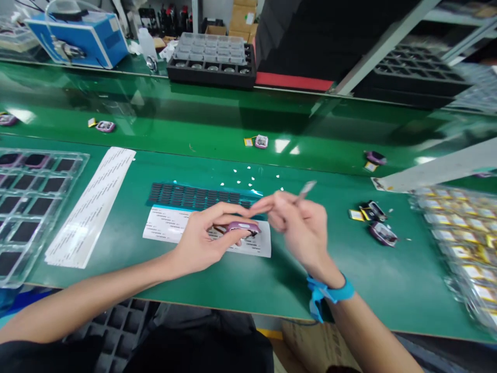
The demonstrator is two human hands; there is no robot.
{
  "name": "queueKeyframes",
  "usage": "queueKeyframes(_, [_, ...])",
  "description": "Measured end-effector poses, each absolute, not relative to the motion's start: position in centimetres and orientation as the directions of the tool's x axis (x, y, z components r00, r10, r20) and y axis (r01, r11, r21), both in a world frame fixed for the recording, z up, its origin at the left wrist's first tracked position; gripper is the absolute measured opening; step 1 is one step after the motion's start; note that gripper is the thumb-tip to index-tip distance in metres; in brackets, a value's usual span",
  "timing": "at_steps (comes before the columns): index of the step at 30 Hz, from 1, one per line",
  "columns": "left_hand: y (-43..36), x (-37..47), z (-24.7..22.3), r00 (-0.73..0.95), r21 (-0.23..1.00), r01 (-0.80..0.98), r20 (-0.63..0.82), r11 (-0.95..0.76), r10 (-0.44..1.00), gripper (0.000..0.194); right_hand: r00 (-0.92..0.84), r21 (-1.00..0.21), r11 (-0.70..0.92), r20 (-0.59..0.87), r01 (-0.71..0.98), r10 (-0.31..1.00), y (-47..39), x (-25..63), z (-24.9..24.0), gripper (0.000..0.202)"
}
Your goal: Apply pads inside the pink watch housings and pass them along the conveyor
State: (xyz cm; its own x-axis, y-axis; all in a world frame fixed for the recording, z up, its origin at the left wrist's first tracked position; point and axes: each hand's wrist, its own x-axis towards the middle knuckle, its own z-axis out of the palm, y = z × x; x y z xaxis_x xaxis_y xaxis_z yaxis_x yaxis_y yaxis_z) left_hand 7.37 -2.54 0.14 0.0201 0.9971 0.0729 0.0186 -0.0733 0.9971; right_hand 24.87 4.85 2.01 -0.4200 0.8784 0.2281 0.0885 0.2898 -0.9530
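From my head camera, my left hand (202, 241) has its fingers clamped on a small purple casing (243, 227), held just above the white label sheet (166, 228) on the green worktop (240, 280). My right hand (301, 228) has its fingers pinched together on thin tweezers (306, 189), beside the casing. More purple casings (382, 233) lie to the right.

Both forearms are bare from the lower edge of the view up to the fingers, with no gloves and no rings that can be made out on the left hand (204, 239) or the right hand (301, 228). A bright blue wrist strap (330, 292) circles the right wrist, with a loose tab of the same blue hanging from it. Dark clothing shows at the bottom, beneath the arms.
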Motion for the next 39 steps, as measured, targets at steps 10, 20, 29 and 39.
queueKeyframes(10, [-1.8,7.0,-2.3,0.372,0.816,0.462,0.178,-0.348,0.911,0.013,-0.400,-0.931,0.211,0.079,0.297,0.913,4.0,29.9,1.1,0.055])
queueKeyframes(20, [-1.8,6.9,-2.3,0.403,0.801,0.481,0.159,-0.357,0.901,0.010,-0.368,-0.967,0.053,-0.044,0.249,0.929,3.6,31.4,-1.6,0.049])
queueKeyframes(29, [-1.7,7.0,-2.1,0.416,0.800,0.474,0.165,-0.368,0.894,0.008,-0.356,-0.962,0.076,-0.023,0.261,0.934,3.4,31.2,-1.4,0.046])
queueKeyframes(39, [-1.6,7.1,-2.4,0.402,0.806,0.465,0.175,-0.365,0.899,0.008,-0.391,-0.978,0.073,-0.009,0.194,0.920,3.7,32.1,-1.6,0.043])
